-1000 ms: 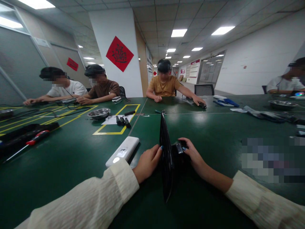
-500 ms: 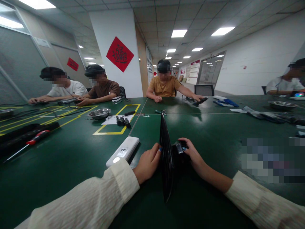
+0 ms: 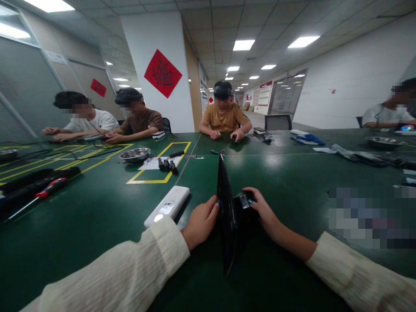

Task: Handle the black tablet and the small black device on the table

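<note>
A thin black panel stands on edge on the green table, seen edge-on between my two hands. My left hand presses against its left face, fingers curled. My right hand is closed round a small black part with a metal clip fixed to the panel's right side. Both sleeves are cream knit.
A white power bank lies just left of my left hand. A red-handled screwdriver lies far left. A metal bowl and small black parts sit inside a yellow taped box. Several people sit at the far edge. A blurred patch covers the right.
My hands and the black panel have stayed put. The person in the yellow shirt opposite has drawn an outstretched arm back in from the table to the front of the body.
</note>
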The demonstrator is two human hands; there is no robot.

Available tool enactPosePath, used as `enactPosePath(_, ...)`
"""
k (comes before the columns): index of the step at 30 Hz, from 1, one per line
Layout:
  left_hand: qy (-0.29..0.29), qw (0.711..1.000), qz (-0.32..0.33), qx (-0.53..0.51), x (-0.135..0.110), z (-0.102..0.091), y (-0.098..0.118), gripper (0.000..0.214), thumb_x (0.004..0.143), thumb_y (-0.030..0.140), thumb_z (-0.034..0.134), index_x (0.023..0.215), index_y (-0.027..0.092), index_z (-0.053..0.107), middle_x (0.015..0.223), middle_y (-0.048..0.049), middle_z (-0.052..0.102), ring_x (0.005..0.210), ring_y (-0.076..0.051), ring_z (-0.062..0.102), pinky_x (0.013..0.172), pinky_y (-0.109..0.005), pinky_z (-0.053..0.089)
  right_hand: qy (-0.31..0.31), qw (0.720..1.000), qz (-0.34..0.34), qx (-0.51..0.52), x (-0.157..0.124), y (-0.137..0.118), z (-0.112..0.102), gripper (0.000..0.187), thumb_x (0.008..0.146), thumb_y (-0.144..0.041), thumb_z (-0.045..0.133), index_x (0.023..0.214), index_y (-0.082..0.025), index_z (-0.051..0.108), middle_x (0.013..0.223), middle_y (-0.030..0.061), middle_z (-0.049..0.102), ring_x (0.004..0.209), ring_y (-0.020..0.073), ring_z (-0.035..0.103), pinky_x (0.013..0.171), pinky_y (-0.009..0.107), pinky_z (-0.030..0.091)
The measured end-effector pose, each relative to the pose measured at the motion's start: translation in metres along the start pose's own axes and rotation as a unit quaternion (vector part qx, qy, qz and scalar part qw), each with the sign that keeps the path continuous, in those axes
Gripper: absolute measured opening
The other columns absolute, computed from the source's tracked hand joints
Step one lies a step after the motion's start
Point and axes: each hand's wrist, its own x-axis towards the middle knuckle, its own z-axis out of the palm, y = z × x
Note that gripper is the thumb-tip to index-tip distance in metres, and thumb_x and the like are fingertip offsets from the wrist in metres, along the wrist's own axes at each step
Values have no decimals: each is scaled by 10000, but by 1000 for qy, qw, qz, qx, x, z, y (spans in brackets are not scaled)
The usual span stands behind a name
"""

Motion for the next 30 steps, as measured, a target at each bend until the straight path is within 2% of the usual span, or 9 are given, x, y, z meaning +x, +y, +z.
enactPosePath(6, -10, 1000, 13, 1, 0, 0, -1, 279, 883, 333, 316, 881, 191, 557, 806, -42, 648, 779, -196, 597, 739, -301, 446, 1, 1000, 3, 0, 2, 5, -2, 413, 759, -340, 463, 1160, -248, 428, 1027, 30, 503, 917, 195, 490, 726, 293, 420)
enactPosePath(13, -2, 1000, 24, -19, 2, 2, -4, 400, 902, 383, 266, 757, 181, 579, 714, -43, 636, 690, -181, 589, 675, -275, 440, 2, 1000, 7, 4, 3, 6, -2, 408, 758, -322, 466, 1158, -252, 427, 1019, 24, 502, 920, 190, 492, 742, 288, 417)
enactPosePath(18, -12, 1000, 6, -17, 2, 3, -4, 448, 905, 415, 247, 731, 180, 587, 688, -42, 634, 667, -186, 595, 644, -275, 439, -7, 1000, 18, 7, 4, 10, -4, 443, 761, -348, 463, 1190, -258, 406, 1024, 34, 498, 873, 190, 501, 674, 283, 427)
enactPosePath(25, 9, 1000, -15, -2, 0, 1, 0, 308, 906, 388, 295, 940, 204, 539, 793, -37, 651, 776, -193, 610, 739, -295, 449, -1, 1000, 14, -10, 5, 9, -4, 437, 751, -348, 458, 1178, -260, 425, 1018, 28, 512, 865, 185, 500, 706, 290, 425)
enactPosePath(30, 3, 1000, -4, -6, 0, 0, 0, 293, 911, 389, 293, 967, 213, 521, 807, -36, 652, 791, -193, 614, 742, -293, 451, -7, 1000, 13, -4, 4, 9, -4, 433, 760, -341, 448, 1183, -255, 408, 1016, 32, 504, 872, 185, 503, 705, 288, 431)
